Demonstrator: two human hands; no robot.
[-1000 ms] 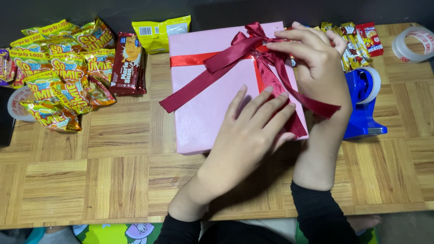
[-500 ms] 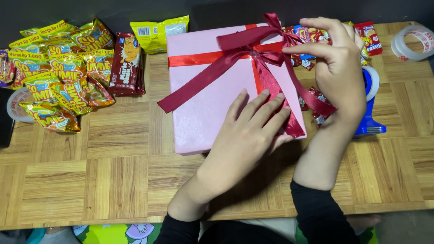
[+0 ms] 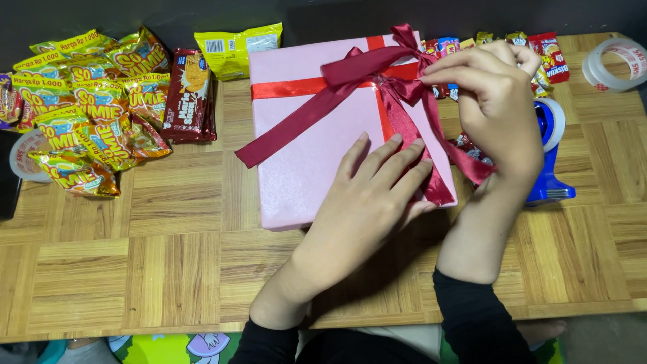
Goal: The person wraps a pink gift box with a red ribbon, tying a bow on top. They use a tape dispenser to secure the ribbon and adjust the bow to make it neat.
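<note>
A pink wrapped gift box (image 3: 303, 155) lies on the wooden table (image 3: 168, 263), crossed by a bright red band. A dark red ribbon bow (image 3: 377, 71) sits near the box's far right corner, with long tails trailing left and down the right side. My left hand (image 3: 374, 199) rests flat on the box's near right part, fingers spread over one tail. My right hand (image 3: 495, 101) hovers at the box's right edge and pinches the bow's right loop between its fingertips.
Yellow snack packets (image 3: 81, 101) and a dark brown biscuit pack (image 3: 189, 94) lie at the left. A yellow-green packet (image 3: 232, 47) is behind the box. A blue tape dispenser (image 3: 549, 155) stands right of the box, small sweets (image 3: 549, 54) and a clear tape roll (image 3: 617, 64) beyond.
My right hand has shifted along the box's right edge while pulling at the ribbon, and the bow has changed shape. The left hand stays pressed on the box.
</note>
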